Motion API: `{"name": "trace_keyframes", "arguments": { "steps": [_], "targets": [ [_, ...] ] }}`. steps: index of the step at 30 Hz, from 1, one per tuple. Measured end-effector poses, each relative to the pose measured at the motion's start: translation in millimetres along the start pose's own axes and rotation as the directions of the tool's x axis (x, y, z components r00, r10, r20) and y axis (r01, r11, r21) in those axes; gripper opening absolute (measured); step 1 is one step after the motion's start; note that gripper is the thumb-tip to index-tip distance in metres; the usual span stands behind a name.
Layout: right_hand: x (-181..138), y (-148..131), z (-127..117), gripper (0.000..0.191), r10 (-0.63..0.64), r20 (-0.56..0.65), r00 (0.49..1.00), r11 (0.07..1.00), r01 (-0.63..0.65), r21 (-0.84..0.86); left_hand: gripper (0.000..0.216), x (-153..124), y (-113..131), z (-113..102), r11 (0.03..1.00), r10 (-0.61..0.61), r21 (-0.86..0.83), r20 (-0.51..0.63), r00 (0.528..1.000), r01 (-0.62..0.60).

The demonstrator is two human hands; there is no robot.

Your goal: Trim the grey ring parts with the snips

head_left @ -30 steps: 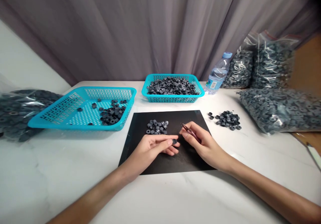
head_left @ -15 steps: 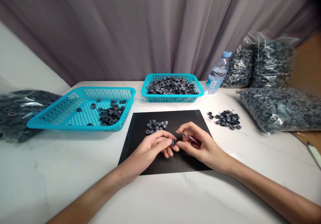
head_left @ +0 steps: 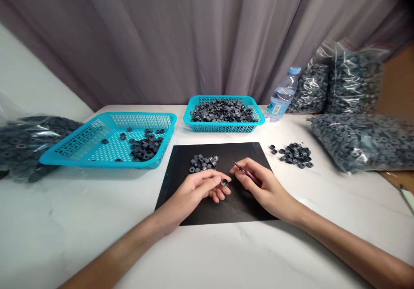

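Observation:
Between thumb and fingertips, my left hand (head_left: 202, 185) pinches a small dark grey rubber-like cap (head_left: 225, 182), its hollow end turned toward me. Just to its right, my right hand (head_left: 258, 185) is closed around a slim pinkish-dark pointed tool (head_left: 248, 175) that looks like tweezers. The tool's tip points up and left, apart from the cap. Both hands are over a black mat (head_left: 207, 213). A small pile of similar grey caps (head_left: 203, 163) lies on the mat behind my left hand.
A turquoise basket (head_left: 97, 164) with some caps stands left, and a fuller turquoise basket (head_left: 223, 128) at the back. Right of the mat is another cap pile (head_left: 296, 154). A water bottle (head_left: 282, 97) and bulging bags of caps (head_left: 365, 140) stand right; another bag (head_left: 26, 146) lies left.
My left hand has turned the cap so its hollow end faces me. My right hand has drawn slightly away to the right, its thumb now pressed on the tool.

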State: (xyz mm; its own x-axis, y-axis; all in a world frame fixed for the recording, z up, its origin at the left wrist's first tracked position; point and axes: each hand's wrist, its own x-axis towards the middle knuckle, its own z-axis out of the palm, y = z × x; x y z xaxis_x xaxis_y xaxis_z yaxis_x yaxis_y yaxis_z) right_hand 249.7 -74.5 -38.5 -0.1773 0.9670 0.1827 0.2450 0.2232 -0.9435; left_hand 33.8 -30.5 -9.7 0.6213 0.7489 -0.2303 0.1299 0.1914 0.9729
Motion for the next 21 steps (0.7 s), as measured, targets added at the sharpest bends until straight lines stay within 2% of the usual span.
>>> {"name": "trace_keyframes", "arguments": {
  "steps": [6,14,21],
  "targets": [
    [0.3,2.2,0.1,0.022,-0.005,-0.002,1.000,0.999,0.005,-0.032,0.026,-2.2,-0.6,-1.9,0.997,0.015,0.078,0.005,1.000,-0.015],
    [1.1,-1.0,0.5,0.022,-0.017,0.007,1.000,0.998,0.017,-0.061,0.025,-1.7,1.8,-1.1,0.997,0.008,0.083,-0.039,0.999,-0.005],
    [0.7,-1.4,0.6,0.023,-0.011,0.015,1.000,0.998,0.012,-0.063,0.026,-2.7,4.4,1.4,0.995,0.003,0.096,-0.021,1.000,-0.001]
  ]
}}
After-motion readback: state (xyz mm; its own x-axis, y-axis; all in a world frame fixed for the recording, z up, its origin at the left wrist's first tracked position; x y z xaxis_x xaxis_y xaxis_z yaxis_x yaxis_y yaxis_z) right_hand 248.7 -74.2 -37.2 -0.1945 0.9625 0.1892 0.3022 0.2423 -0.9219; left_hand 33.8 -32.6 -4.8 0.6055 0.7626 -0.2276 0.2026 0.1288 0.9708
